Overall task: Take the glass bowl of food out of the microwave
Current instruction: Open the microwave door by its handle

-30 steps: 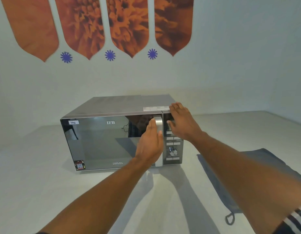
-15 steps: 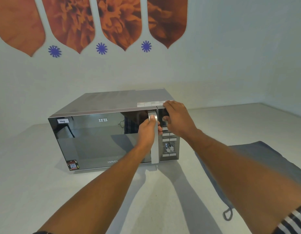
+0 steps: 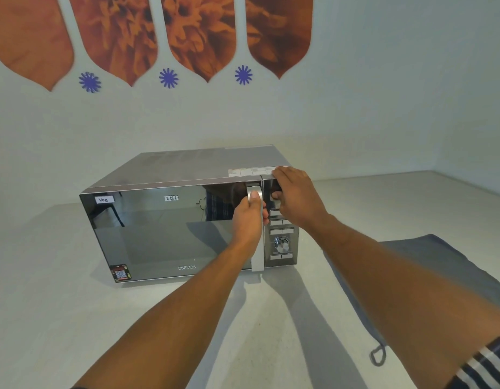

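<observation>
One silver, mirror-fronted box microwave [image 3: 170, 220] sits on the pale grey counter [image 3: 46, 304], its mirrored glass door [image 3: 164, 234] flush and closed, so the glass bowl of food can't be seen from here. Left hand [image 3: 247, 220] is wrapped round the vertical silver door handle [image 3: 257, 259], thumb up on its top end. Right hand [image 3: 295, 197] lies over the top front corner, fingers curled down onto the grey control panel [image 3: 282, 237], gripping nothing as far as I can tell. One round silver dial [image 3: 282, 244] shows below it. Plenty of bare counter in front and to the left of the door. On the right, one dark grey folded cloth [image 3: 439, 265] lies near the microwave, apart from it, a small loop at its near corner. Pale wall close behind; three blue starburst decals [image 3: 168, 78] up there
</observation>
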A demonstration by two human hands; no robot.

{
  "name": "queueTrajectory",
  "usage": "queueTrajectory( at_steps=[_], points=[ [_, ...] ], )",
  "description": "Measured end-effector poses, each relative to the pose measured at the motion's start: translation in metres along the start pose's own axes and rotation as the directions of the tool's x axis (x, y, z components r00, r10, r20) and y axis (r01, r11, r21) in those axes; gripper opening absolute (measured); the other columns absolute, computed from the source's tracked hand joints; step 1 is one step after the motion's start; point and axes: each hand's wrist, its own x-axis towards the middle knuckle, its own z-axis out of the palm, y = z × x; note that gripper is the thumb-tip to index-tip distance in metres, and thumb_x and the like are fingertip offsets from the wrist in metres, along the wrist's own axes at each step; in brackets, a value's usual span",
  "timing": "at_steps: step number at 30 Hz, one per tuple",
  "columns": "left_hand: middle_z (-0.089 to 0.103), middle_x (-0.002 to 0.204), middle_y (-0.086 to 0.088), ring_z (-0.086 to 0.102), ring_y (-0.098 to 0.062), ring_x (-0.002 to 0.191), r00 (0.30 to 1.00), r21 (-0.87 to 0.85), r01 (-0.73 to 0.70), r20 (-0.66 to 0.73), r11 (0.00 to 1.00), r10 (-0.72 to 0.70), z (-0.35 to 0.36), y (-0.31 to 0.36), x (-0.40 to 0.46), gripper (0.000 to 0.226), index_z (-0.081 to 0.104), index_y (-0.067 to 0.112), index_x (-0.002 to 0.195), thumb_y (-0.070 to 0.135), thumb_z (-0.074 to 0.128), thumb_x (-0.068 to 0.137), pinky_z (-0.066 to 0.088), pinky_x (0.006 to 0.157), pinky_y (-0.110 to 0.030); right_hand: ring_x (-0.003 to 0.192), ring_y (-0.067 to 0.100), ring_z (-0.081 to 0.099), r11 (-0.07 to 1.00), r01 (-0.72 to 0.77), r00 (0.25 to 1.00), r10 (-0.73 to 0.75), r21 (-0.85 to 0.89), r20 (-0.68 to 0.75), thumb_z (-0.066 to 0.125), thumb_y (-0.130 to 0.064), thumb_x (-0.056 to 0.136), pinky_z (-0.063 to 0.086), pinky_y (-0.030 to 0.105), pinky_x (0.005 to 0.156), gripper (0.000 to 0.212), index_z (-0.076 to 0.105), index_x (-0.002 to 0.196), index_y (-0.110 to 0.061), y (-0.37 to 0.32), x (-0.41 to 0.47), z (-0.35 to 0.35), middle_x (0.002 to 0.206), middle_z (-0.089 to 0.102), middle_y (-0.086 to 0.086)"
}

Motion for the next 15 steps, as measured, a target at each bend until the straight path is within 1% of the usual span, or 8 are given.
queueTrajectory(
  at_steps=[2,6,12,15],
  points=[
    [0.058,0.065,0.006,0.058,-0.002,0.056,1.0,-0.019,0.0,-0.012,1.0,0.0,0.001,-0.001,0.001,0.036,0.061,0.025,0.085,0.046,0.038,0.102,0.046,0.049,-0.008,0.13,0.032,0.048,1.0,-0.007,1.0,0.007,0.0,0.008,0.073,-0.016,0.083,0.034,0.045,0.114,0.059,0.048,0.136,-0.008,0.0,0.0,-0.001,0.138,0.055,0.013],
    [0.058,0.065,0.007,0.056,-0.004,0.058,1.0,-0.022,0.003,-0.027,1.0,-0.004,0.002,-0.003,0.001,0.035,0.06,0.026,0.086,0.047,0.038,0.102,0.048,0.05,-0.01,0.129,0.033,0.049,1.0,-0.001,1.0,0.001,-0.005,-0.004,0.074,-0.016,0.082,0.035,0.044,0.113,0.06,0.049,0.135,-0.008,0.0,0.0,0.0,0.138,0.055,0.014],
    [0.059,0.067,0.004,0.057,-0.007,0.06,0.999,-0.014,0.003,-0.049,1.0,-0.003,0.003,0.0,0.0,0.034,0.06,0.025,0.085,0.045,0.039,0.102,0.047,0.048,-0.008,0.128,0.033,0.049,1.0,0.0,1.0,0.0,0.007,-0.019,0.074,-0.015,0.082,0.035,0.044,0.111,0.058,0.05,0.134,-0.007,0.0,0.0,0.0,0.136,0.057,0.014],
    [0.059,0.065,0.003,0.057,-0.004,0.055,0.998,-0.009,-0.017,-0.066,1.0,0.016,0.0,-0.002,-0.011,0.038,0.061,0.022,0.084,0.047,0.039,0.101,0.046,0.049,-0.007,0.127,0.034,0.051,1.0,0.016,0.999,-0.016,0.008,-0.028,0.076,-0.013,0.08,0.036,0.045,0.11,0.058,0.051,0.132,-0.006,0.0,0.0,0.001,0.134,0.058,0.015]
  ],
)
